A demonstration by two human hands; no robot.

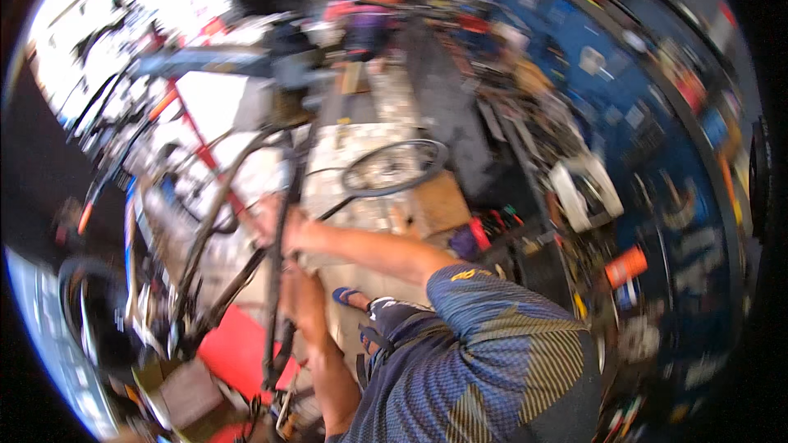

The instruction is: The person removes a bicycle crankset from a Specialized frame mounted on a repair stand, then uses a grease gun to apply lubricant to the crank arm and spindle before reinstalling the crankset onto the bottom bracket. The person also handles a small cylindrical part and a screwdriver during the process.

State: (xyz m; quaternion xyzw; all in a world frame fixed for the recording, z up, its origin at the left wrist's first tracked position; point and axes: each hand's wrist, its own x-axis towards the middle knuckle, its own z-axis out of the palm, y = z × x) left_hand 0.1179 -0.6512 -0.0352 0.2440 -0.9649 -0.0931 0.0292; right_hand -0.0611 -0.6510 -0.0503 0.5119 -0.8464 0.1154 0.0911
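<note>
Reaching toward a dark, near-upright frame tube (274, 308) left of centre, a person (472, 361) has the right hand (269, 223) at it, the left hand (301, 287) just below (blurred; how far closed, or gripping, cannot be told). A red panel (240, 350) lies near the tube's lower end.

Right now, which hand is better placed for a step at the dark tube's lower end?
Probably the left hand: it is at the dark tube, nearer that lower end in the view. The right hand is at the tube farther up. Blur hides how firmly either holds it.
</note>
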